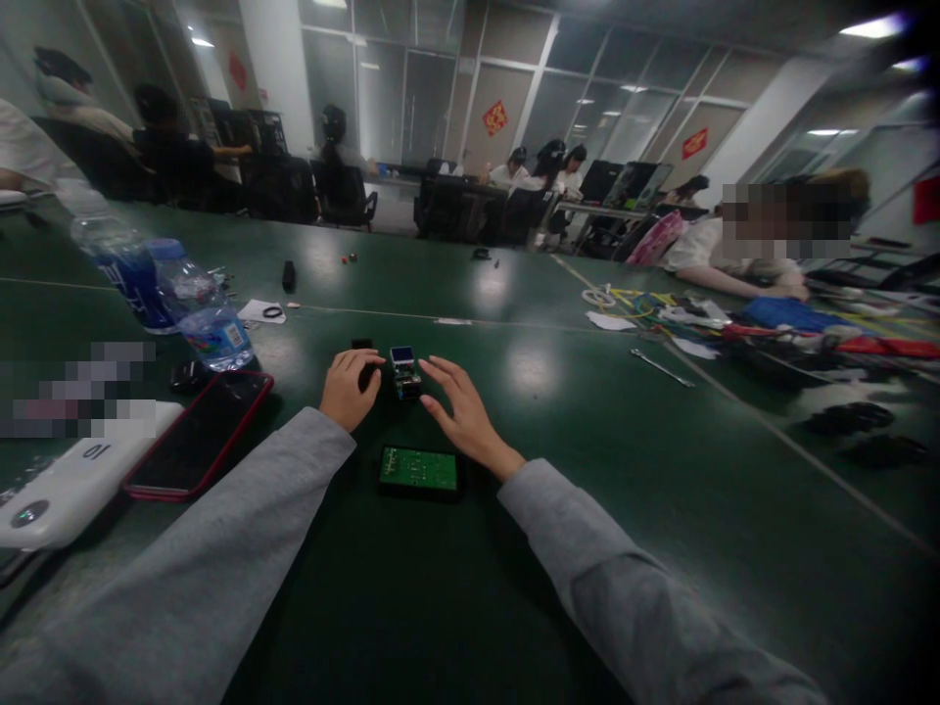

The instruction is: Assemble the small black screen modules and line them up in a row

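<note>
A small circuit module with a little screen point(404, 372) stands on the green table between my hands. My right hand point(464, 411) is just right of it, thumb and fingers apart, with a narrow gap to the module. To its left, my left hand point(351, 389) rests low over the table, fingers bent and thumb apart from them; its palm side is partly hidden. A small dark block point(361, 344) shows just behind the left hand's fingers. Nearer to me, a green circuit board point(420, 470) lies flat in a black case.
On the left are a red-edged phone point(198, 436), a white device point(88, 475) and two water bottles, one blue-capped point(198, 308). To the right lie a wrench point(662, 367) and tangled cables point(646, 302). A person point(741, 259) leans on the table there; others sit farther back.
</note>
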{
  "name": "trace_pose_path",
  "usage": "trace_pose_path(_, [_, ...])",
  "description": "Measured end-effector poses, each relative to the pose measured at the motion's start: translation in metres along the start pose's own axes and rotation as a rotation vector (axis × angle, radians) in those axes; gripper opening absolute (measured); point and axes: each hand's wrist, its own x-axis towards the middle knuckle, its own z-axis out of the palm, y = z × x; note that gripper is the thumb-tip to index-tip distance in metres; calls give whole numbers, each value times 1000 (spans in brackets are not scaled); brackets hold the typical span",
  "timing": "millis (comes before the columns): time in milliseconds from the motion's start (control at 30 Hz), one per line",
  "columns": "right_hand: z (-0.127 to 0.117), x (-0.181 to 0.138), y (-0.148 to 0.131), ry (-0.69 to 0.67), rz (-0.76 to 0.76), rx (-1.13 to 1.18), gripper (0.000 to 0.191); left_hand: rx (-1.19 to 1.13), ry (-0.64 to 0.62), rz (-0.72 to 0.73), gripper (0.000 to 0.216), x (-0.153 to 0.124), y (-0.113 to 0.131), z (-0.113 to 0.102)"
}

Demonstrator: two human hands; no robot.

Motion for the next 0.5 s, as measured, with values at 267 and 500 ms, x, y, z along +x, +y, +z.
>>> trace_pose_path(267, [7,-3,6,-124,-2,-152,43,-73,-68,118,20,1,8,-1])
trace_pose_path(500, [3,-4,2,-3,24,-164,48,-90,-100,162,21,0,12,-3])
